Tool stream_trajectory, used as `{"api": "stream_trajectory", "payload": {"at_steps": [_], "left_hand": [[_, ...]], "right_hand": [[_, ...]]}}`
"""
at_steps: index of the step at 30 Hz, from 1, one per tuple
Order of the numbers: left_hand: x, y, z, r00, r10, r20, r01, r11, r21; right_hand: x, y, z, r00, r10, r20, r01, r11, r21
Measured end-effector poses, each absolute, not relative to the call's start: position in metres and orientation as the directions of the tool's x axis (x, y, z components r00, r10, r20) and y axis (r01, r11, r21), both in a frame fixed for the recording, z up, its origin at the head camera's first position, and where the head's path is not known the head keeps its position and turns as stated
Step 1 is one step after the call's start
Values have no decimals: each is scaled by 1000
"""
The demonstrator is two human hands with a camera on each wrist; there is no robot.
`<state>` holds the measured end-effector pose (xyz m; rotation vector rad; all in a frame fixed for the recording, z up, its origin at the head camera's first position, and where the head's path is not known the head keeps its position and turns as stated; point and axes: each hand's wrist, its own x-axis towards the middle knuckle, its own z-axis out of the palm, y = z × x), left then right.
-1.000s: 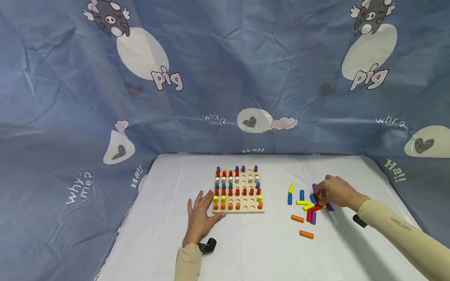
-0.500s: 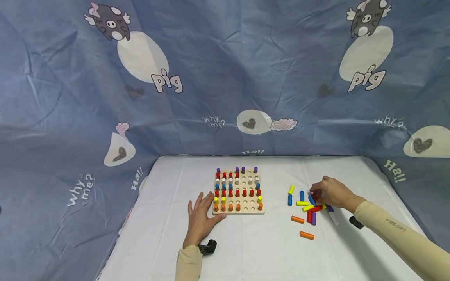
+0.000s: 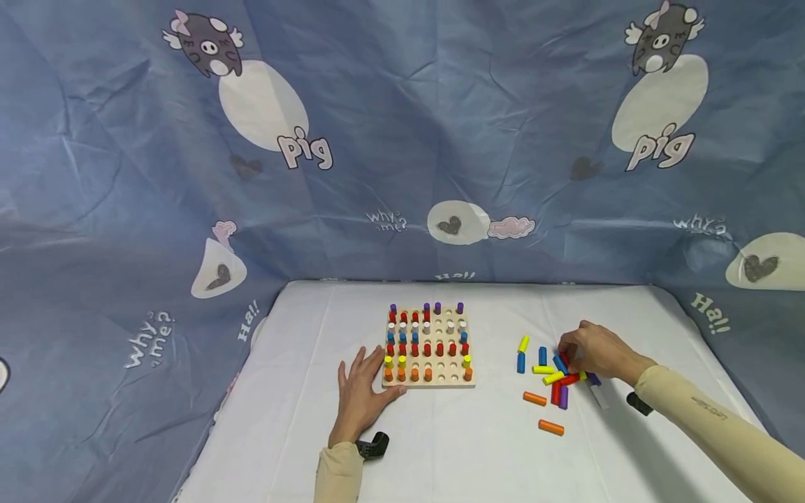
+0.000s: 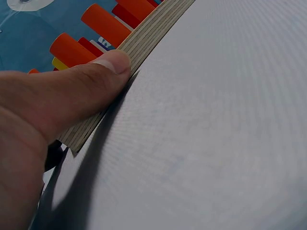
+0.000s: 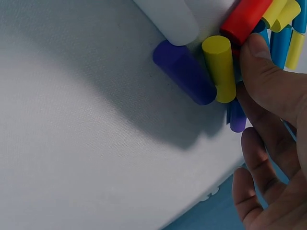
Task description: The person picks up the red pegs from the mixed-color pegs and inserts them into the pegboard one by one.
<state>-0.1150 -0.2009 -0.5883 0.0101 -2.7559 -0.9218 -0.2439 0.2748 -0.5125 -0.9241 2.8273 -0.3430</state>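
A wooden pegboard (image 3: 440,381) lies on the table with rows of coloured pegs standing in it and several bare holes at the right side. My left hand (image 3: 365,395) is spread at its near left corner. In the left wrist view the thumb (image 4: 91,79) presses the board's edge, close to orange pegs (image 4: 74,50). My right hand (image 3: 597,349) reaches into a loose pile of pegs. In the right wrist view thumb and index finger are bent close together by a red peg (image 5: 244,19) and a yellow peg (image 5: 220,67); whether they pinch a peg is hidden.
Two orange pegs (image 3: 534,398) lie apart on the near side of the pile. A white peg (image 3: 599,397) lies below the right hand. Yellow and blue pegs (image 3: 520,362) lie left of the pile. A patterned blue curtain (image 3: 377,140) stands behind the white table (image 3: 453,447).
The right hand stays at the pile and shifts slightly left, its fingers moving among the pegs. The left hand keeps its place at the board. The head view tilts a little.
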Motion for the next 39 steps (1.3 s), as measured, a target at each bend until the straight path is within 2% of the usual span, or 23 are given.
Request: {"api": "stream_trajectory", "payload": {"at_steps": [10, 27, 33, 39], "left_hand": [[-116, -200, -590, -972, -84, 219, 63, 805, 590], [-116, -200, -588, -972, -81, 221, 69, 801, 594], [-116, -200, -588, -973, -82, 214, 64, 798, 599], [-115, -200, -590, -973, -81, 216, 67, 796, 601]], "right_hand": [[-243, 274, -513, -827, -549, -121, -509, 822, -254], [-238, 278, -512, -848, -530, -17, -489, 793, -365], [-239, 279, -511, -847, -531, -25, -471, 772, -428], [-242, 276, -502, -860, -511, 17, -470, 778, -417]]}}
